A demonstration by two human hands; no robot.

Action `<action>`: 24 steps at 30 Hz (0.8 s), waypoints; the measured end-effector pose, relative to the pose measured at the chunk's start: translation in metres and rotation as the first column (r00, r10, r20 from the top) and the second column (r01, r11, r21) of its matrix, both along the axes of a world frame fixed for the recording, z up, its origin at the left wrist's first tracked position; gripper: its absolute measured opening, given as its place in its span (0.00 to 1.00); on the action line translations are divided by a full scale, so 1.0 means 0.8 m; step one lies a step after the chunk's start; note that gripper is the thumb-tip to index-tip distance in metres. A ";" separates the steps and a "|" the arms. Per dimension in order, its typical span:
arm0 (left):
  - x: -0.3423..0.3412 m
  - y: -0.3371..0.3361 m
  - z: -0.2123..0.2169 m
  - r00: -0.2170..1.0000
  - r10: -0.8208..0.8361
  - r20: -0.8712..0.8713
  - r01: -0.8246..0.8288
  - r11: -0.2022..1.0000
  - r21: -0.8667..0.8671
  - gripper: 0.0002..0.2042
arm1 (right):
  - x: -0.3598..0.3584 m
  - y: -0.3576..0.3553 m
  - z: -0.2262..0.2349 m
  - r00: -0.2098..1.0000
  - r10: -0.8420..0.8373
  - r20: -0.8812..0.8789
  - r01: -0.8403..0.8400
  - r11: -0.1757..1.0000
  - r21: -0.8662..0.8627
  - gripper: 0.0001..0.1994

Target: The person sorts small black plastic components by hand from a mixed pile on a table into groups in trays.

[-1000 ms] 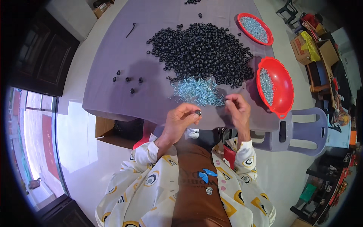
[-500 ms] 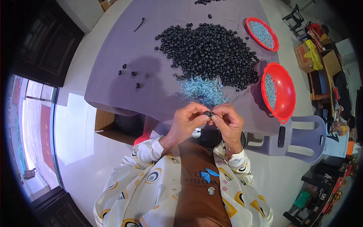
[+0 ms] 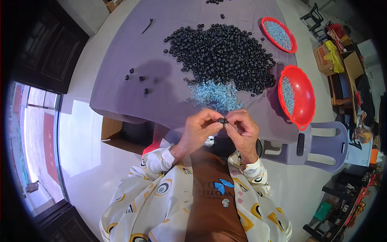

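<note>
Close to the table's near edge, my left hand (image 3: 198,127) and my right hand (image 3: 244,131) meet fingertip to fingertip. Between their thumbs and forefingers they pinch a small round black piece (image 3: 221,120), whose finer shape the fingers partly cover. Just beyond my fingertips lies a loose heap of tiny pale-blue, shiny pieces (image 3: 215,96). It touches a broad pile of small round black pieces with holes (image 3: 221,54). Several black pieces (image 3: 142,78) lie scattered apart on the left of the table.
A purple cloth covers the table (image 3: 117,92). On its right stand two red dishes, a scalloped bowl (image 3: 303,99) and a farther round one (image 3: 296,45), both holding pale-blue pieces. A thin black strip (image 3: 147,26) lies at far left. Right of the table is a purple-grey plastic chair (image 3: 326,147) with a phone-like black object (image 3: 300,144).
My hands stay together at the same place, with the fingers shifting slightly on the black piece. More of that piece shows now. The piles have not visibly changed.
</note>
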State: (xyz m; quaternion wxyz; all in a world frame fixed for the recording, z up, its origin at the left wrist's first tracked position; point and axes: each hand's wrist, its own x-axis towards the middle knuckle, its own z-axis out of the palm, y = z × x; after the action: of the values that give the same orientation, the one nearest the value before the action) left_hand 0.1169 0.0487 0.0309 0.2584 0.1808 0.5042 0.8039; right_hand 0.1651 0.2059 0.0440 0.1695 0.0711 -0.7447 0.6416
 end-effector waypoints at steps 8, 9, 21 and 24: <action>-0.001 0.001 0.001 1.000 0.009 -0.001 -0.009 0.999 -0.038 0.08 | 0.000 0.005 0.005 0.995 -0.089 0.043 0.080 0.981 0.176 0.08; -0.001 0.001 0.003 1.000 0.007 -0.002 -0.007 0.999 -0.039 0.08 | -0.001 0.004 0.006 0.995 -0.079 0.062 0.068 0.985 0.157 0.08; -0.002 0.000 0.000 1.000 -0.011 -0.019 0.010 0.998 -0.056 0.08 | 0.003 0.012 -0.002 0.987 0.037 0.155 0.006 0.964 -0.267 0.09; -0.001 0.001 0.003 1.000 -0.025 -0.013 0.025 0.999 -0.027 0.08 | 0.001 0.005 0.001 0.984 0.073 0.161 -0.013 0.938 -0.346 0.08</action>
State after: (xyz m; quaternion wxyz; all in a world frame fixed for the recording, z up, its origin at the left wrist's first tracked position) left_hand 0.1163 0.0495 0.0330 0.2673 0.1890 0.5145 0.7926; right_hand 0.1661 0.2102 0.0446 0.1006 0.0011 -0.6314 0.7689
